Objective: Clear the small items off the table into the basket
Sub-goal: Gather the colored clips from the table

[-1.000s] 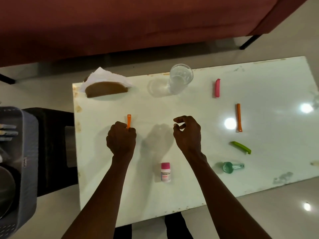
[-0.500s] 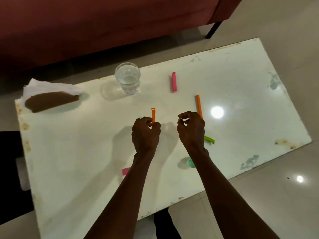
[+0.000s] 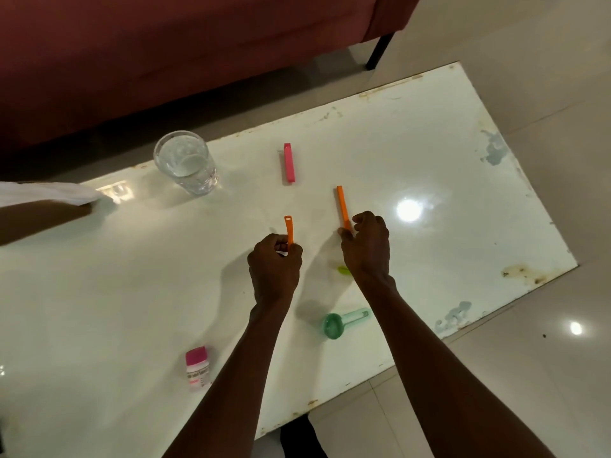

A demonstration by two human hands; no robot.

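My left hand is shut on a short orange clip, which sticks up from the fist above the white table. A longer orange clip lies on the table, and my right hand has its thumb and fingertips pinched on the near end. Behind them lies a pink clip. Only the tip of a green clip shows from under my right wrist. A teal scoop and a small pink-capped bottle lie near the front edge. The basket is out of view.
A glass of water stands at the back left of the table. A brown holder with white napkins sits at the left edge. A red sofa runs behind the table, with tiled floor to the right.
The view has swung right, so the basket has left the frame. My right hand has moved onto the near end of the long orange clip. My left hand still holds the short orange clip.
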